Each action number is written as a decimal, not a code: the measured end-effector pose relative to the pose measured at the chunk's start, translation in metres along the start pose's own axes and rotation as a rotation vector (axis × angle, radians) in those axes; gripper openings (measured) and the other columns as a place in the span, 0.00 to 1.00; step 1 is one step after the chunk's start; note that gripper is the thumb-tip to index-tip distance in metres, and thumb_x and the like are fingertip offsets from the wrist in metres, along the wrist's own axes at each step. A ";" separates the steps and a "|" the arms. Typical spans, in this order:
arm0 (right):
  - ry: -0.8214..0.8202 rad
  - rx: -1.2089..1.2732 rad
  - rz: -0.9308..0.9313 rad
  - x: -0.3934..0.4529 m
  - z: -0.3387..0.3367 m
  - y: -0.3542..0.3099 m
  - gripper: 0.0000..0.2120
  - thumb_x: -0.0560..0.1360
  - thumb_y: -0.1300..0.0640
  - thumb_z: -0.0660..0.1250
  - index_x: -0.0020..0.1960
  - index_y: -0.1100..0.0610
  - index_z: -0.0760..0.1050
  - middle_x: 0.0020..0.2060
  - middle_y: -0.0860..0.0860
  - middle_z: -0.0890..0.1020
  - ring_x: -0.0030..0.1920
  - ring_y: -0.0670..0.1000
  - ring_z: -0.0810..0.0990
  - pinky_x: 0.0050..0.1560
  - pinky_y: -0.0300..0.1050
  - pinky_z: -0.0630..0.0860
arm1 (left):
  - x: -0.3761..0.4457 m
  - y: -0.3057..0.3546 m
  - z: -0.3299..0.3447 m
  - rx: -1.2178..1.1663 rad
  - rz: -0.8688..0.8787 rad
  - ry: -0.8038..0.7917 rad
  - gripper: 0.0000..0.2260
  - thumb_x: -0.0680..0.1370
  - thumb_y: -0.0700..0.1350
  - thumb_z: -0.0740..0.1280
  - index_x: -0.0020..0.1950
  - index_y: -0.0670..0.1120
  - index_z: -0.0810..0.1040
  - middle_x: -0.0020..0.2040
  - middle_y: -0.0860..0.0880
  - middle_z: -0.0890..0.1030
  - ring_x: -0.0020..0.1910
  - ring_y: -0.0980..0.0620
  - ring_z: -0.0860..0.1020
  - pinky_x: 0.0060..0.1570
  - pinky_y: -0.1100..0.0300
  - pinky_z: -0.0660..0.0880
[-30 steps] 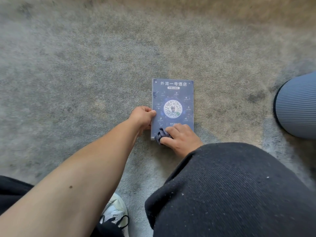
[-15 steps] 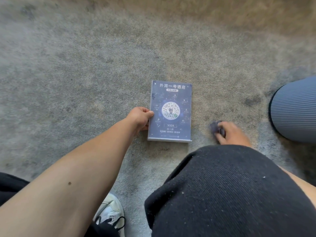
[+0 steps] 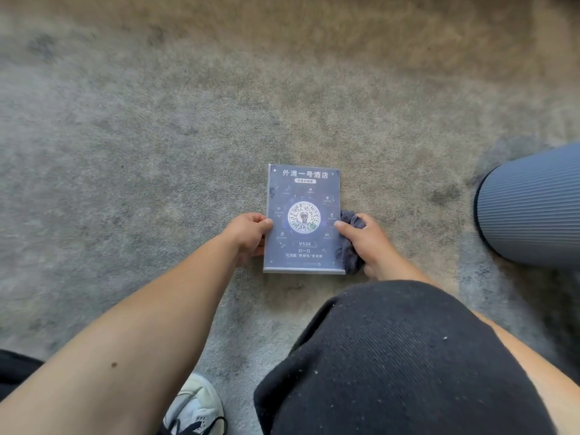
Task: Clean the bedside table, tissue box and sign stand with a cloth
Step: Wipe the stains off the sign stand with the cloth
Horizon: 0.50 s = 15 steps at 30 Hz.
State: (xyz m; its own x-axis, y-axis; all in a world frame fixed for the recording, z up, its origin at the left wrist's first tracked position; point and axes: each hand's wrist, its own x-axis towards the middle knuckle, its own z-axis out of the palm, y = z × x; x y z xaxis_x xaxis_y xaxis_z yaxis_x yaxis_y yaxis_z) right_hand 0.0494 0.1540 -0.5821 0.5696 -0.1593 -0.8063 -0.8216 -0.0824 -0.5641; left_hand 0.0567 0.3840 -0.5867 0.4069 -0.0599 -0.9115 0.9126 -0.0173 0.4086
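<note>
Right hand (image 3: 365, 243) came back from the carpet (image 3: 157, 152), cloth (image 3: 348, 246) bunched in its grip, thumb on the sign stand (image 3: 303, 219). Left hand (image 3: 248, 235) pinches the other edge; I'd wipe flat, steadily.

We are in what looks like a hotel room, down at floor level. The sign stand (image 3: 303, 219) lying flat on the carpet (image 3: 157, 152) carries a printed heading in Chinese characters that names a hotel, a round scan code in its middle and the code V526 below it. The carpet is a mottled grey-beige wall-to-wall kind that fills the whole view. At the right edge of the carpet stands a ribbed blue-grey round object (image 3: 533, 208), which we cannot identify.
</note>
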 end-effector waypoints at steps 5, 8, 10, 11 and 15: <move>-0.002 0.106 0.028 -0.027 -0.007 -0.022 0.10 0.74 0.63 0.72 0.52 0.58 0.74 0.50 0.59 0.84 0.48 0.59 0.85 0.53 0.60 0.81 | -0.029 0.025 0.000 0.113 0.089 0.001 0.08 0.83 0.43 0.59 0.53 0.41 0.75 0.49 0.42 0.83 0.45 0.47 0.82 0.42 0.54 0.80; 0.014 0.147 -0.014 -0.061 -0.020 -0.051 0.09 0.73 0.64 0.72 0.51 0.57 0.76 0.49 0.58 0.84 0.49 0.59 0.84 0.54 0.58 0.80 | -0.070 0.062 0.004 0.186 0.175 -0.017 0.08 0.83 0.43 0.59 0.52 0.42 0.76 0.50 0.42 0.82 0.47 0.46 0.81 0.47 0.52 0.80; 0.008 0.168 -0.045 -0.092 -0.030 -0.079 0.08 0.73 0.64 0.71 0.51 0.58 0.77 0.50 0.59 0.84 0.48 0.58 0.83 0.54 0.55 0.79 | -0.107 0.091 0.007 0.231 0.215 -0.034 0.08 0.83 0.43 0.60 0.51 0.43 0.77 0.50 0.43 0.82 0.49 0.45 0.81 0.49 0.51 0.80; 0.009 0.164 -0.060 -0.109 -0.037 -0.095 0.10 0.73 0.64 0.72 0.53 0.60 0.77 0.51 0.60 0.83 0.48 0.57 0.82 0.53 0.54 0.79 | -0.126 0.106 0.009 0.244 0.235 -0.045 0.08 0.83 0.43 0.60 0.50 0.43 0.77 0.50 0.43 0.83 0.49 0.45 0.82 0.49 0.51 0.80; 0.025 0.189 -0.136 -0.189 -0.071 -0.157 0.08 0.73 0.63 0.71 0.52 0.60 0.78 0.44 0.54 0.84 0.43 0.52 0.82 0.46 0.46 0.78 | -0.217 0.164 0.028 0.271 0.300 -0.113 0.09 0.83 0.43 0.60 0.47 0.44 0.78 0.46 0.45 0.83 0.45 0.48 0.82 0.47 0.52 0.80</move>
State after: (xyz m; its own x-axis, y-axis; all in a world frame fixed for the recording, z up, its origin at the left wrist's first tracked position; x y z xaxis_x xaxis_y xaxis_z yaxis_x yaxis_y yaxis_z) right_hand 0.0693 0.1273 -0.3289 0.6723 -0.1842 -0.7170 -0.7168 0.0803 -0.6927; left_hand 0.1170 0.3659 -0.3210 0.6326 -0.2112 -0.7452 0.7042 -0.2437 0.6669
